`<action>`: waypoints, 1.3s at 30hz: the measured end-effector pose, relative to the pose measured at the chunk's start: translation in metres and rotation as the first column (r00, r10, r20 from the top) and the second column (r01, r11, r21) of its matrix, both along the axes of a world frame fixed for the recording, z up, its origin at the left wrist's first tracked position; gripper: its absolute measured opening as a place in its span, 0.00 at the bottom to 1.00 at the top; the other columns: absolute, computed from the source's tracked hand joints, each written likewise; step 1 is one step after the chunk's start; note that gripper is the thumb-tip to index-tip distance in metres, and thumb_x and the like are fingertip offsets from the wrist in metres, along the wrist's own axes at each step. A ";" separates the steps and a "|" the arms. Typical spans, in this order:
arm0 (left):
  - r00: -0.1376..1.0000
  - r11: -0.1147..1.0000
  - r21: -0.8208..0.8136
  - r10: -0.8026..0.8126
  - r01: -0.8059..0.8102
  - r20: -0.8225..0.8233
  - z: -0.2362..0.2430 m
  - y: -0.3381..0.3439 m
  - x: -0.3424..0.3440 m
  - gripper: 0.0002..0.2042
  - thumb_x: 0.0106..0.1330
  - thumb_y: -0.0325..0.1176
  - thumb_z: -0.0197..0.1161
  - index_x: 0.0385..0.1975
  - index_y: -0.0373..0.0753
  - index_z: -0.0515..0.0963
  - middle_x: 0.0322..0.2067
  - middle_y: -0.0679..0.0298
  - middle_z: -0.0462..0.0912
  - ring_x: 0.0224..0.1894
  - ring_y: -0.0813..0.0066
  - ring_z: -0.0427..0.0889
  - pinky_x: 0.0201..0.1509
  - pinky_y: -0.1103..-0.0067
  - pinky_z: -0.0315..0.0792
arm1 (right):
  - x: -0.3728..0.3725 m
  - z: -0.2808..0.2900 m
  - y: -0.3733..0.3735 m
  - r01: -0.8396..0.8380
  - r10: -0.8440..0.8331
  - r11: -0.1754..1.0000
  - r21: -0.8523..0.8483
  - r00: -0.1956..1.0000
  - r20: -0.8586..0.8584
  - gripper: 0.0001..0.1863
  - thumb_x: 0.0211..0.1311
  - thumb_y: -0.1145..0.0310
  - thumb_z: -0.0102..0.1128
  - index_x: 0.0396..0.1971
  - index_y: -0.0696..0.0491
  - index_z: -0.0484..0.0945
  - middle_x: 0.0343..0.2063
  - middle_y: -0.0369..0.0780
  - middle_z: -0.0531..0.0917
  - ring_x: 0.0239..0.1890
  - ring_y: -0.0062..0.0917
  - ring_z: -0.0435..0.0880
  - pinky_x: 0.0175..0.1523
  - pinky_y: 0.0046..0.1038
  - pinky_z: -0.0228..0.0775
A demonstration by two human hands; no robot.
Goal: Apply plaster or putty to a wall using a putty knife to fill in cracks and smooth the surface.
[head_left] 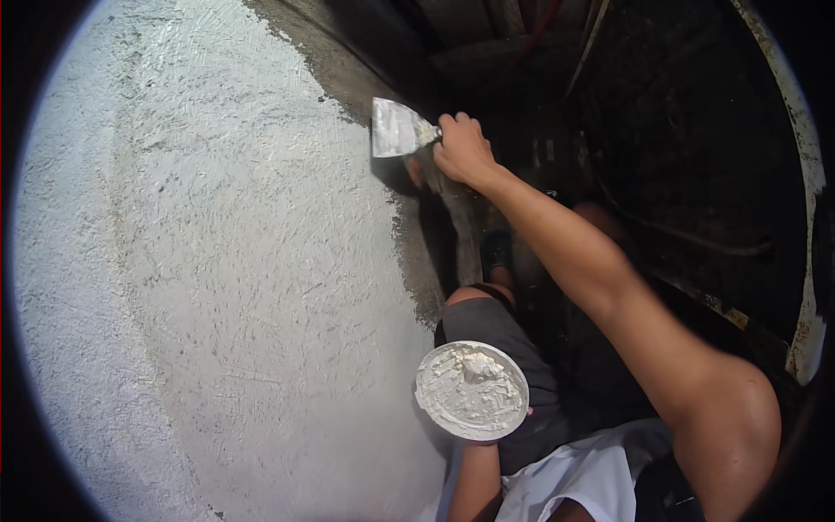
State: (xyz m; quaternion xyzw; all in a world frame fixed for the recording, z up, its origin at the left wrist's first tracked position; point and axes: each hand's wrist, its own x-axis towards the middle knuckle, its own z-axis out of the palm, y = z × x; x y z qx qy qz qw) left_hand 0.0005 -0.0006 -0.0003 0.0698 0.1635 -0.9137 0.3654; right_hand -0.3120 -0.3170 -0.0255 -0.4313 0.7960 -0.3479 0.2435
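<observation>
My right hand (463, 148) grips a putty knife (396, 129), its wide blade smeared with white paste and held at the ragged edge between white coating and bare grey surface on the wall (209, 226). Low in the view, a shallow round tub (471, 390) of lumpy white paste rests in my left hand (481, 450), which is mostly hidden beneath it, one fingertip showing at the rim. The coated wall fills the left half of the picture with a rough, textured finish.
My bent legs in dark shorts and a dark shoe (496, 250) are beside the wall's bare grey strip. To the right is a dark, cluttered space with a cable or pipe (713, 245) and a pale, rusty curved edge (807, 287). A thin red line runs at the top.
</observation>
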 end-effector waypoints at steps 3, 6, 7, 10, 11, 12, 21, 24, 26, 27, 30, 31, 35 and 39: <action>1.000 1.000 -0.005 0.007 -0.007 0.002 -0.002 0.002 -0.002 0.51 0.64 0.74 0.58 0.82 0.48 0.57 0.79 0.60 0.64 0.79 0.45 0.62 0.74 0.31 0.60 | 0.001 0.045 -0.008 -0.044 0.036 0.969 -0.243 0.999 -0.039 0.15 0.62 0.70 0.59 0.47 0.58 0.77 0.50 0.51 0.77 0.57 0.50 0.77 0.57 0.54 0.76; 1.000 1.000 -0.007 0.005 -0.005 0.007 -0.002 0.001 -0.002 0.51 0.64 0.74 0.59 0.82 0.48 0.57 0.79 0.60 0.64 0.79 0.45 0.62 0.74 0.30 0.60 | 0.010 0.090 -0.001 -0.088 0.070 0.922 -0.377 0.996 -0.062 0.14 0.60 0.71 0.58 0.45 0.59 0.78 0.48 0.51 0.78 0.55 0.48 0.77 0.55 0.55 0.75; 1.000 1.000 -0.012 0.012 -0.012 0.016 -0.002 0.001 -0.003 0.52 0.63 0.74 0.59 0.82 0.48 0.57 0.79 0.60 0.64 0.79 0.45 0.62 0.74 0.30 0.60 | 0.016 0.101 0.003 -0.102 0.070 0.887 -0.450 0.994 -0.088 0.13 0.60 0.72 0.58 0.45 0.59 0.77 0.48 0.51 0.78 0.54 0.48 0.77 0.55 0.55 0.75; 1.000 1.000 -0.015 0.006 -0.006 0.000 0.000 -0.001 -0.004 0.51 0.64 0.74 0.59 0.82 0.48 0.56 0.79 0.60 0.64 0.79 0.46 0.61 0.75 0.31 0.59 | 0.029 0.111 0.011 -0.141 0.072 0.896 -0.421 0.982 -0.175 0.11 0.61 0.74 0.56 0.42 0.60 0.77 0.47 0.52 0.78 0.53 0.47 0.77 0.54 0.55 0.74; 1.000 1.000 -0.016 0.003 -0.004 -0.020 -0.001 -0.001 -0.004 0.51 0.64 0.74 0.59 0.82 0.48 0.56 0.79 0.60 0.64 0.80 0.46 0.61 0.76 0.31 0.58 | 0.031 0.106 0.010 -0.132 0.073 0.907 -0.400 0.985 -0.160 0.11 0.61 0.75 0.56 0.43 0.60 0.77 0.47 0.52 0.77 0.54 0.48 0.77 0.53 0.56 0.74; 0.999 1.000 -0.008 0.003 -0.004 -0.034 -0.001 0.000 -0.004 0.51 0.64 0.74 0.59 0.82 0.48 0.56 0.79 0.60 0.64 0.80 0.47 0.61 0.76 0.32 0.57 | 0.032 0.098 0.007 -0.116 0.081 0.944 -0.310 0.989 -0.125 0.11 0.61 0.75 0.56 0.43 0.60 0.77 0.48 0.52 0.77 0.54 0.49 0.77 0.53 0.56 0.75; 0.999 1.000 -0.013 -0.017 0.017 0.033 -0.002 0.000 0.002 0.51 0.63 0.74 0.61 0.81 0.49 0.57 0.79 0.61 0.64 0.80 0.48 0.61 0.79 0.36 0.54 | 0.012 -0.033 0.001 -0.072 0.073 0.990 0.124 0.997 -0.009 0.20 0.67 0.64 0.64 0.52 0.60 0.75 0.56 0.52 0.76 0.62 0.51 0.77 0.58 0.61 0.77; 0.998 0.999 -0.016 -0.030 0.031 0.053 -0.001 -0.002 0.005 0.51 0.63 0.74 0.60 0.81 0.49 0.58 0.79 0.61 0.64 0.80 0.48 0.61 0.79 0.36 0.54 | 0.010 -0.055 0.002 -0.070 0.066 0.986 0.149 0.997 0.036 0.19 0.67 0.68 0.61 0.53 0.60 0.74 0.56 0.53 0.76 0.63 0.53 0.76 0.62 0.55 0.75; 0.998 0.999 -0.023 -0.032 0.034 0.062 -0.003 -0.001 0.006 0.51 0.63 0.73 0.60 0.81 0.49 0.58 0.79 0.61 0.64 0.80 0.48 0.61 0.79 0.36 0.54 | 0.013 -0.055 0.002 -0.070 0.068 0.997 0.028 0.996 0.058 0.17 0.64 0.69 0.61 0.50 0.60 0.74 0.53 0.53 0.77 0.60 0.52 0.77 0.62 0.52 0.75; 0.997 0.999 -0.022 -0.031 0.032 0.064 -0.004 -0.001 0.006 0.51 0.63 0.73 0.60 0.81 0.49 0.58 0.79 0.61 0.64 0.80 0.48 0.61 0.79 0.36 0.55 | 0.014 -0.052 0.002 -0.072 0.071 0.997 0.018 0.994 0.079 0.16 0.63 0.70 0.61 0.49 0.59 0.74 0.52 0.53 0.78 0.59 0.52 0.77 0.61 0.51 0.74; 0.997 0.999 -0.020 -0.033 0.035 0.076 -0.007 0.003 0.009 0.51 0.63 0.73 0.60 0.81 0.49 0.58 0.79 0.61 0.65 0.80 0.48 0.61 0.79 0.37 0.55 | 0.024 -0.028 0.000 -0.046 0.056 0.973 -0.226 0.998 0.040 0.14 0.58 0.72 0.61 0.44 0.58 0.74 0.46 0.50 0.77 0.54 0.49 0.78 0.57 0.47 0.73; 0.996 0.999 -0.022 -0.033 0.035 0.080 -0.008 0.003 0.010 0.50 0.63 0.73 0.60 0.81 0.49 0.58 0.79 0.61 0.65 0.80 0.48 0.61 0.79 0.37 0.55 | 0.028 -0.018 0.000 -0.059 0.057 0.946 -0.319 0.998 -0.017 0.14 0.58 0.72 0.62 0.43 0.57 0.74 0.46 0.50 0.78 0.54 0.49 0.78 0.56 0.48 0.74; 0.994 0.999 -0.029 -0.034 0.037 0.102 -0.014 0.005 0.014 0.50 0.64 0.73 0.60 0.81 0.49 0.58 0.79 0.61 0.65 0.80 0.48 0.61 0.79 0.37 0.55 | 0.044 0.007 0.003 -0.107 0.050 0.914 -0.392 0.987 -0.155 0.14 0.56 0.71 0.63 0.42 0.55 0.76 0.44 0.47 0.78 0.52 0.46 0.77 0.50 0.49 0.74; 0.996 1.000 0.001 -0.015 0.015 0.084 -0.015 0.007 0.013 0.49 0.65 0.73 0.59 0.81 0.50 0.59 0.78 0.61 0.65 0.79 0.48 0.62 0.78 0.36 0.56 | 0.044 -0.012 0.005 -0.077 0.021 0.957 -0.279 0.980 -0.197 0.13 0.57 0.71 0.63 0.43 0.55 0.76 0.47 0.46 0.78 0.54 0.44 0.76 0.49 0.51 0.74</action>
